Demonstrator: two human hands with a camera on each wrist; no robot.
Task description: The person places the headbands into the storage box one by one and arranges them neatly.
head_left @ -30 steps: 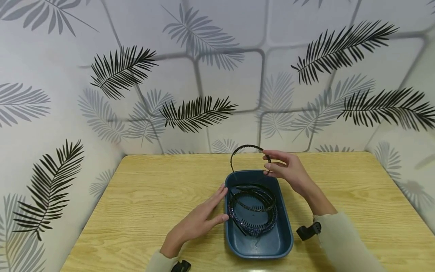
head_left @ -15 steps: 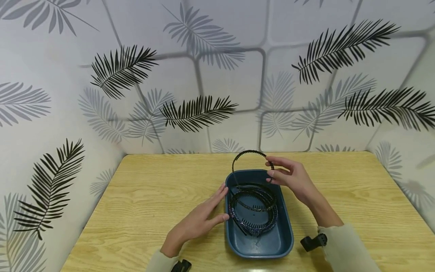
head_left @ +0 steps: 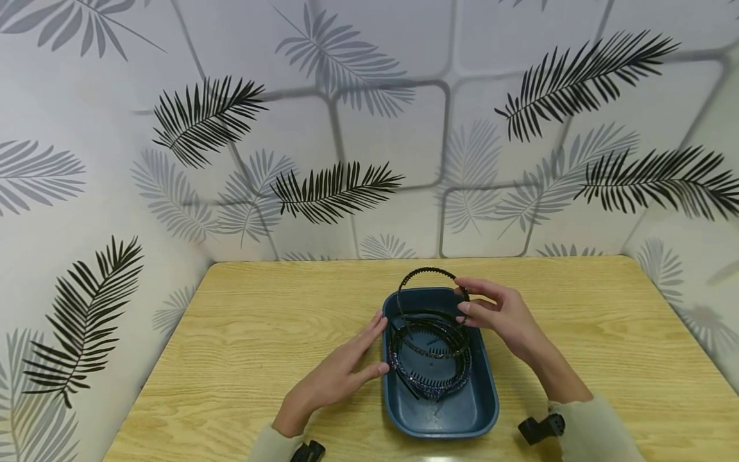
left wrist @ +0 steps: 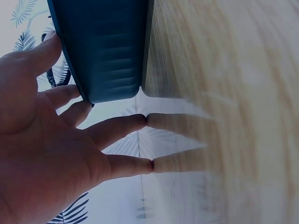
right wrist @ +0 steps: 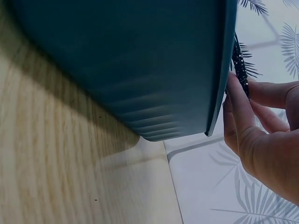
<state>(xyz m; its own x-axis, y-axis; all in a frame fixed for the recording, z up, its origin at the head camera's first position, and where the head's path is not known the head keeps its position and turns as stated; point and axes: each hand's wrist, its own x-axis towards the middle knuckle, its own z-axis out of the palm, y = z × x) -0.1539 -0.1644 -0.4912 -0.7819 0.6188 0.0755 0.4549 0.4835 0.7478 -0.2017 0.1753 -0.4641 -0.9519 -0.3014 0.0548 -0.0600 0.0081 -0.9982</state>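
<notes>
A black toothed headband (head_left: 427,270) with sparkling dots stands upright above the far end of a blue plastic basin (head_left: 491,398). My right hand (head_left: 502,314) pinches its right side between thumb and fingers; in the right wrist view the glittery headband (right wrist: 240,70) shows between the fingertips beside the rim. Several more dark, glittery headbands (head_left: 433,389) lie in a loose pile inside the basin. With fingers extended, my left hand (head_left: 337,375) touches the basin's left rim. In the left wrist view, two fingertips of that hand (left wrist: 56,135) meet the tabletop below the basin (left wrist: 103,56).
The basin stands on a light wood-grain table (head_left: 265,321). Behind the table rises a pale wall (head_left: 392,147) printed with dark and grey leaves. Black wrist cameras (head_left: 541,428) are strapped at both sleeves.
My right hand has lowered the headband and drawn it slightly right and nearer, so its lower part now sits down in the basin. My left hand has stayed at the rim.
</notes>
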